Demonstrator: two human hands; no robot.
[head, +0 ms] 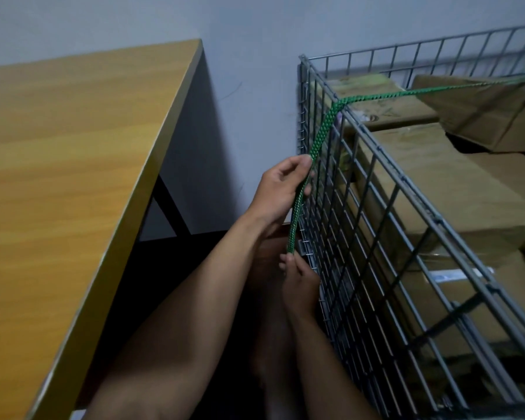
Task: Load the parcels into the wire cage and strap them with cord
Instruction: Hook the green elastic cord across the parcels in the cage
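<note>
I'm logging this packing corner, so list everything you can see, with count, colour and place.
table: one, wood-brown top, left
wall: one, grey, behind
cage: one, grey wire, right
parcels: several, brown cardboard, inside the cage
cord: one, green, across the parcels, over the cage rim, down its outer side
left hand: one, grips the cord, higher up
right hand: one, pinches the cord's lower end
</note>
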